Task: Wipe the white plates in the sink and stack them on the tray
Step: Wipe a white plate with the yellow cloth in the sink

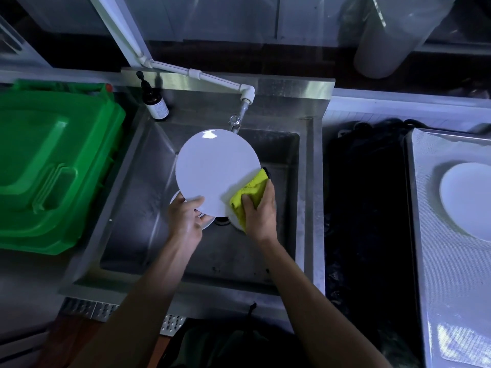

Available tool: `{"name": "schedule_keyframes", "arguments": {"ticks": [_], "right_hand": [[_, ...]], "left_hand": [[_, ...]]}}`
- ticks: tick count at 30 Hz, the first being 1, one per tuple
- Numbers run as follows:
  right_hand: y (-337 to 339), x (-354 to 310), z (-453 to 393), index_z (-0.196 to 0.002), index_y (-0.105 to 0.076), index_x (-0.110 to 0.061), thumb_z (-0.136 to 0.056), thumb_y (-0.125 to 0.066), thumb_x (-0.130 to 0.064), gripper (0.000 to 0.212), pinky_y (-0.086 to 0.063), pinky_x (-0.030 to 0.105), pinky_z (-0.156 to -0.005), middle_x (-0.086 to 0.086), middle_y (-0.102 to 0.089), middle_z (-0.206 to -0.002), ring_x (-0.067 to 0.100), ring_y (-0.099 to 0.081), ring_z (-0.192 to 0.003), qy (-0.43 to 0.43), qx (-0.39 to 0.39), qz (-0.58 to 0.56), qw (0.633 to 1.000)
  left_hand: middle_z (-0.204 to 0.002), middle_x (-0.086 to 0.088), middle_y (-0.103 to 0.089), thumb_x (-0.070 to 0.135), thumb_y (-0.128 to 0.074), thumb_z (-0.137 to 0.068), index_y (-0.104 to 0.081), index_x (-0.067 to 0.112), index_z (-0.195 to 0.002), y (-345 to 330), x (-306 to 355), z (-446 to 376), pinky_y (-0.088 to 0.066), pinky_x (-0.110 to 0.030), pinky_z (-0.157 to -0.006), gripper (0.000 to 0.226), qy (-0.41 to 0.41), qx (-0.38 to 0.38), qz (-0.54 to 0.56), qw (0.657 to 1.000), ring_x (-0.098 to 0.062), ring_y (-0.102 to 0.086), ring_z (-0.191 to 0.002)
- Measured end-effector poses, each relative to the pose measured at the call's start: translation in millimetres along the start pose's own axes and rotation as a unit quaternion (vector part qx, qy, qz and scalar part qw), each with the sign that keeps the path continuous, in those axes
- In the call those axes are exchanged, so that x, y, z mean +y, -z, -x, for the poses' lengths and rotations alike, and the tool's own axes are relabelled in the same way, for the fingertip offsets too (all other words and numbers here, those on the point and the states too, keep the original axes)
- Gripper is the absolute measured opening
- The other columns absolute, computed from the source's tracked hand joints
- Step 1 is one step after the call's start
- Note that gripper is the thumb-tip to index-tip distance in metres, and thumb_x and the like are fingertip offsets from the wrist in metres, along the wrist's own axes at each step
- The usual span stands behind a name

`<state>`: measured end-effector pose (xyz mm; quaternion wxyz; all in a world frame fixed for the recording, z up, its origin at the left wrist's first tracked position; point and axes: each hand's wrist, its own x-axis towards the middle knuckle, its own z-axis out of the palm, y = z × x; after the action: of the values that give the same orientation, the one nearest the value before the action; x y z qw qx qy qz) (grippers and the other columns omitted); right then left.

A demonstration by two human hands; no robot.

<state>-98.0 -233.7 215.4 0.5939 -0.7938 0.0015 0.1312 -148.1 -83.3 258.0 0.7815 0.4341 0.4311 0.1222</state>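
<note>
Plate [215, 171]: we hold it tilted over the sink [148, 166], left hand [186, 219] gripping its near edge.
Cloth [249, 197]: our right hand [260, 213] presses it, fingers curled, on the plate's right edge.
Tray [430, 208]: one plate [467, 197] on it.

Both hands [186, 216] [259, 211] curled, gripping

Inside the sink [138, 197], open basin floor lies at seven o'clock of the raised plate [215, 171]. The tap [235, 122] crowds twelve o'clock; the green bin [50, 166] blocks nine o'clock.
</note>
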Motion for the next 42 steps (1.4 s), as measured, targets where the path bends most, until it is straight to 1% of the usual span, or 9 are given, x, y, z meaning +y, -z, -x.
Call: {"name": "schedule_keyframes", "arguments": {"ticks": [4,9,13,22,26,30,35,40,42], "right_hand": [[15,-1,-18,-0.148,-0.038,-0.023,-0.094,-0.065,-0.026,0.061,-0.045,0.034,-0.102,-0.003,-0.058,-0.132,0.016,-0.054,-0.121,-0.02,0.018,-0.006,1.0],[40,-4,-40,-0.14,-0.05,-0.025,-0.09,-0.07,-0.025,0.053,-0.04,0.003,-0.078,-0.021,-0.061,-0.104,-0.003,-0.057,-0.093,-0.015,-0.004,0.024,1.0],[56,-9,-56,-0.145,-0.047,-0.022,-0.09,-0.072,-0.022,0.06,-0.046,0.029,-0.097,-0.005,-0.063,-0.124,0.014,-0.057,-0.112,0.0,-0.051,0.05,0.997],[70,-27,-76,-0.14,-0.051,-0.024,-0.087,-0.073,-0.02,0.057,-0.046,0.037,-0.103,-0.003,-0.061,-0.128,0.018,-0.056,-0.116,0.088,-0.117,0.151,0.978],[69,-33,-79,-0.138,-0.052,-0.026,-0.086,-0.073,-0.022,0.056,-0.045,0.035,-0.101,-0.004,-0.059,-0.131,0.017,-0.055,-0.116,0.123,-0.126,0.188,0.966],[68,-38,-77,-0.132,-0.054,-0.03,-0.083,-0.073,-0.023,0.053,-0.045,0.033,-0.095,-0.008,-0.059,-0.128,0.014,-0.056,-0.112,0.167,-0.123,0.203,0.957],[64,-45,-74,-0.134,-0.055,-0.024,-0.085,-0.073,-0.023,0.053,-0.045,0.037,-0.096,-0.002,-0.059,-0.128,0.023,-0.056,-0.115,0.224,-0.122,0.25,0.934],[52,-58,-64,-0.137,-0.055,-0.026,-0.083,-0.07,-0.024,0.056,-0.043,0.048,-0.095,-0.001,-0.058,-0.134,0.028,-0.054,-0.116,0.293,-0.138,0.333,0.885],[47,-58,-60,-0.135,-0.057,-0.027,-0.081,-0.068,-0.023,0.055,-0.043,0.046,-0.093,-0.002,-0.059,-0.132,0.028,-0.054,-0.115,0.311,-0.14,0.359,0.869]], "left_hand": [[-0.112,-0.013,-0.072,-0.012,-0.055,-0.087,-0.066,0.003,-0.122,4,6,-2,-0.06,-0.054,-0.085,0.039,0.001,-0.03,-0.062,0.998,-0.031,-0.07,-0.096],[-0.117,-0.016,-0.072,-0.004,-0.064,-0.08,-0.065,0.002,-0.122,17,16,-11,-0.06,-0.057,-0.082,0.043,0.004,-0.072,-0.147,0.986,-0.036,-0.07,-0.098],[-0.103,-0.012,-0.077,0.004,-0.069,-0.065,-0.071,0.009,-0.108,24,29,-19,-0.061,-0.047,-0.067,0.043,0.009,-0.103,-0.215,0.971,-0.033,-0.074,-0.086],[-0.089,-0.003,-0.077,-0.015,-0.062,-0.085,-0.074,0.015,-0.094,16,47,-35,-0.058,-0.037,-0.052,0.034,-0.039,-0.157,-0.391,0.906,-0.023,-0.074,-0.072],[-0.092,-0.009,-0.076,-0.015,-0.062,-0.086,-0.074,0.008,-0.1,11,53,-39,-0.058,-0.038,-0.06,0.029,-0.067,-0.184,-0.448,0.872,-0.024,-0.072,-0.076],[-0.086,-0.002,-0.077,-0.007,-0.063,-0.083,-0.078,0.025,-0.087,7,61,-44,-0.055,-0.033,-0.061,0.036,-0.1,-0.211,-0.485,0.843,-0.019,-0.07,-0.074],[-0.093,-0.02,-0.073,0.012,-0.059,-0.072,-0.073,0.012,-0.093,2,64,-53,-0.046,-0.035,-0.071,0.026,-0.135,-0.224,-0.545,0.796,-0.019,-0.06,-0.076],[-0.08,0.02,-0.074,0.0,-0.058,-0.078,-0.073,0.039,-0.096,-10,57,-47,-0.046,-0.014,-0.064,0.046,-0.18,-0.246,-0.594,0.745,0.01,-0.06,-0.069],[-0.083,0.019,-0.075,-0.003,-0.058,-0.08,-0.072,0.048,-0.092,-14,53,-45,-0.048,-0.016,-0.065,0.054,-0.179,-0.24,-0.609,0.734,0.007,-0.062,-0.071]]}}
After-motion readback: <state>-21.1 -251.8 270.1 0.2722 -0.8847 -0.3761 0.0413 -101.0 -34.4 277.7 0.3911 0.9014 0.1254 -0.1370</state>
